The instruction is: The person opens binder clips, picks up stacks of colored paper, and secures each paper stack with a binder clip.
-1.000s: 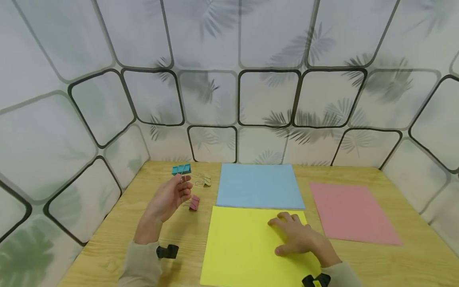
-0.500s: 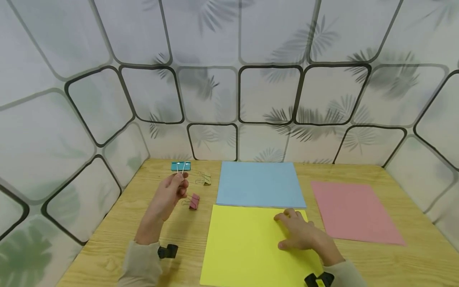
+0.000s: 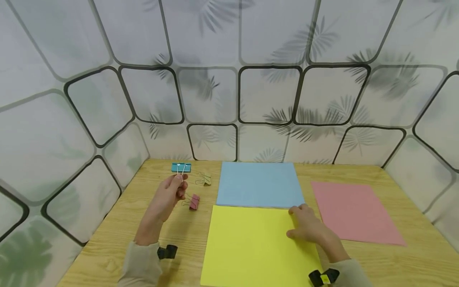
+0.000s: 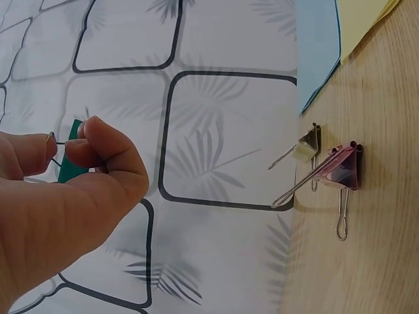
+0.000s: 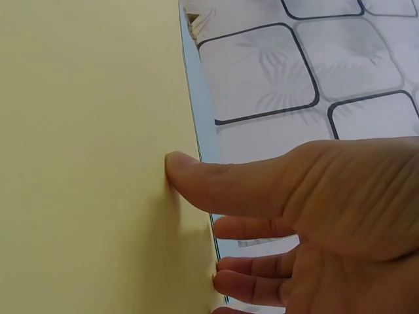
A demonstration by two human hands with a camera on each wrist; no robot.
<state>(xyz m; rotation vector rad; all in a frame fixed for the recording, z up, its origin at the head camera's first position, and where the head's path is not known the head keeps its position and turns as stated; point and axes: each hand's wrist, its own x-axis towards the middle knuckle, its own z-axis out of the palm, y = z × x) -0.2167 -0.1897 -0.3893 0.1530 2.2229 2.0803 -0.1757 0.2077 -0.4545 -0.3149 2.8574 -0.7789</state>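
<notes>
My left hand (image 3: 163, 203) pinches the wire handles of a blue binder clip (image 3: 181, 167), held up with its body pointing away. In the left wrist view the clip (image 4: 71, 169) is partly covered by the fingers. A pink binder clip (image 3: 194, 202) and a yellowish one (image 3: 206, 180) rest on the table close by. Over the far right corner of a yellow paper sheet (image 3: 251, 247) lies my right hand (image 3: 313, 227). From the right wrist, its thumb (image 5: 222, 183) touches the sheet's face and its fingertips (image 5: 239, 227) meet the edge.
Blue paper (image 3: 258, 183) lies behind the yellow sheet, near the back edge of the wooden table (image 3: 97, 255). Pink paper (image 3: 358, 213) is off to the right. A patterned curtain (image 3: 265, 95) stands around the back and sides.
My right hand has slid right and away across the yellow sheet to its far right corner. In my left hand the blue clip has turned from tilted to level.
</notes>
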